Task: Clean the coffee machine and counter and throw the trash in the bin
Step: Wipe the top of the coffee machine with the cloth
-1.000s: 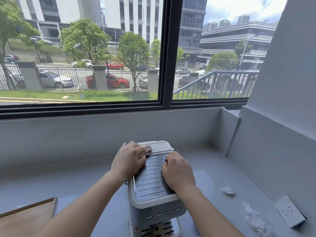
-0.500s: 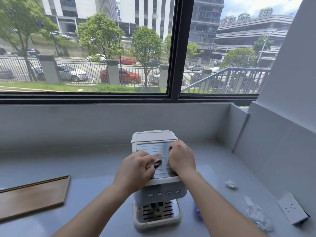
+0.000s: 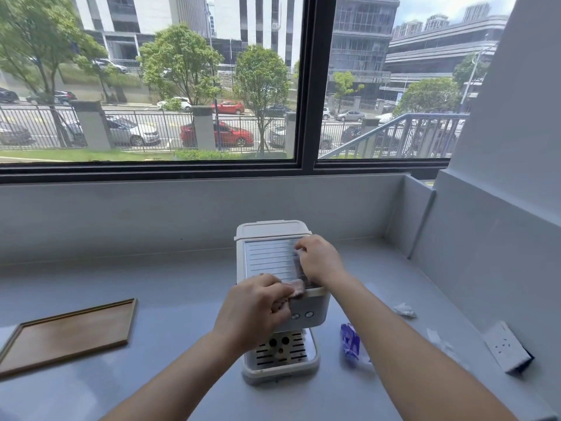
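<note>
A small white coffee machine (image 3: 267, 256) stands on the grey counter (image 3: 170, 287), with a ribbed metal top and a slotted drip tray at its foot. My left hand (image 3: 255, 308) is closed on a crumpled brownish cloth (image 3: 297, 287) at the machine's front top edge. Resting on the top's right side, my right hand (image 3: 318, 258) grips the other end of the same cloth. Trash lies to the right: a blue-and-white wrapper (image 3: 349, 341), a crumpled white paper scrap (image 3: 403, 309) and clear plastic film (image 3: 440, 341).
A shallow wooden tray (image 3: 69, 332) lies on the counter at the left. A white wall socket (image 3: 505, 346) is mounted low on the right wall. The grey backsplash below the window closes off the back. No bin is in view.
My left hand has drawn the cloth from the back of the machine's top down to its front edge. The view has pulled back, showing the drip tray and the blue wrapper.
</note>
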`<action>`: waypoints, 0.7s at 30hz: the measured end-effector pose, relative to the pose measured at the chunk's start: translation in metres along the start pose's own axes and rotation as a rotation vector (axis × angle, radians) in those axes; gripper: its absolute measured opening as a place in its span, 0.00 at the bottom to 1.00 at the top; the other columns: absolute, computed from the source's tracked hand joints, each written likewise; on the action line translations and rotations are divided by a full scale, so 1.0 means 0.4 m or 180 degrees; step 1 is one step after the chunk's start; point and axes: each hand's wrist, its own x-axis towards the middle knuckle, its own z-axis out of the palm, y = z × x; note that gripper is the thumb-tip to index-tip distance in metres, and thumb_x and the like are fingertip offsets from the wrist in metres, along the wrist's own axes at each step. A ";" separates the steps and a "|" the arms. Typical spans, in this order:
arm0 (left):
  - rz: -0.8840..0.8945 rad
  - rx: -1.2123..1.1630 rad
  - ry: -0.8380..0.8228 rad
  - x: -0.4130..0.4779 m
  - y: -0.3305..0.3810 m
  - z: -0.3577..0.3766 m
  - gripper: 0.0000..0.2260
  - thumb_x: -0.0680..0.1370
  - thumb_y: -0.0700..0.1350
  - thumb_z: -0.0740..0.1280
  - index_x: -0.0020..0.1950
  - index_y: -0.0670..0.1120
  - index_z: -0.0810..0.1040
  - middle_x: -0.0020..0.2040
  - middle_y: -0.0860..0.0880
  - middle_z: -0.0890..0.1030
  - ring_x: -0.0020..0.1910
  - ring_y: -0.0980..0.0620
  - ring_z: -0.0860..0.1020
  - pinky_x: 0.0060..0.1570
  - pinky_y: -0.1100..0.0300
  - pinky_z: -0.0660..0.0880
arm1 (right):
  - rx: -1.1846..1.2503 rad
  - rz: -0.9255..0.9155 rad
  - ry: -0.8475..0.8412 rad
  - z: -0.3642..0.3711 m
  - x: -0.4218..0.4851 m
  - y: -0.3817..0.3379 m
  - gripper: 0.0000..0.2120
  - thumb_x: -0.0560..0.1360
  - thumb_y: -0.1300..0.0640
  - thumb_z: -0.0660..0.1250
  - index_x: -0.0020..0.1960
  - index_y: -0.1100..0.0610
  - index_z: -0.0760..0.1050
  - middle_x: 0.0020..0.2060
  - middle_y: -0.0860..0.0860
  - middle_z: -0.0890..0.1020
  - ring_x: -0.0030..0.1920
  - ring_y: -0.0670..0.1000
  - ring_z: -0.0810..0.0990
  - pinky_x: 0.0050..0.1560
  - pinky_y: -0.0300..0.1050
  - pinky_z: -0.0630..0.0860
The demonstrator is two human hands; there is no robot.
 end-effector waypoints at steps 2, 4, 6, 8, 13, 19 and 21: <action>0.0007 -0.0214 0.0029 -0.011 0.016 -0.003 0.12 0.72 0.48 0.68 0.53 0.57 0.85 0.49 0.57 0.84 0.45 0.51 0.81 0.40 0.55 0.79 | -0.0040 -0.0221 -0.0077 -0.012 -0.032 0.000 0.13 0.78 0.60 0.60 0.59 0.56 0.80 0.61 0.54 0.79 0.61 0.55 0.77 0.57 0.44 0.71; -0.0071 -0.0522 0.0101 -0.018 0.036 -0.010 0.13 0.71 0.47 0.68 0.53 0.58 0.85 0.47 0.58 0.84 0.44 0.55 0.81 0.41 0.56 0.78 | 0.0126 -0.0474 -0.0118 -0.017 -0.079 -0.003 0.13 0.79 0.60 0.61 0.59 0.56 0.80 0.59 0.53 0.81 0.60 0.54 0.77 0.59 0.44 0.71; -0.0309 -0.1046 0.0179 -0.028 0.054 -0.019 0.13 0.71 0.45 0.69 0.52 0.58 0.85 0.45 0.58 0.84 0.44 0.58 0.81 0.44 0.57 0.78 | 0.0459 -0.0664 -0.0089 -0.020 -0.135 -0.005 0.12 0.80 0.61 0.61 0.58 0.58 0.81 0.57 0.52 0.82 0.59 0.52 0.77 0.58 0.41 0.70; -0.0539 -0.1511 0.0294 -0.045 0.064 -0.022 0.13 0.71 0.45 0.68 0.52 0.57 0.85 0.44 0.59 0.84 0.45 0.56 0.81 0.45 0.57 0.78 | 0.0819 -0.0737 0.0103 -0.023 -0.190 -0.003 0.11 0.80 0.61 0.62 0.58 0.58 0.81 0.55 0.51 0.83 0.57 0.50 0.78 0.55 0.36 0.70; -0.0933 -0.1887 0.0400 -0.102 0.079 -0.001 0.14 0.73 0.44 0.67 0.54 0.60 0.84 0.45 0.61 0.85 0.47 0.59 0.82 0.46 0.63 0.77 | 0.1765 -0.0560 0.0770 -0.005 -0.329 0.008 0.11 0.81 0.50 0.62 0.59 0.50 0.80 0.50 0.40 0.83 0.53 0.39 0.79 0.53 0.34 0.73; -0.1947 -0.3002 0.0635 -0.132 0.121 0.038 0.10 0.80 0.43 0.67 0.52 0.57 0.84 0.47 0.53 0.87 0.50 0.54 0.84 0.47 0.64 0.79 | 0.2423 -0.0735 -0.0132 0.071 -0.436 0.016 0.30 0.74 0.41 0.70 0.73 0.45 0.67 0.66 0.42 0.75 0.68 0.46 0.74 0.66 0.44 0.72; -0.2194 -0.3614 0.0567 -0.133 0.144 0.040 0.11 0.82 0.45 0.61 0.55 0.52 0.84 0.50 0.48 0.86 0.53 0.48 0.84 0.48 0.59 0.80 | 0.2564 -0.0624 -0.0473 0.088 -0.443 0.018 0.39 0.70 0.43 0.75 0.76 0.42 0.60 0.72 0.41 0.69 0.73 0.43 0.67 0.72 0.43 0.66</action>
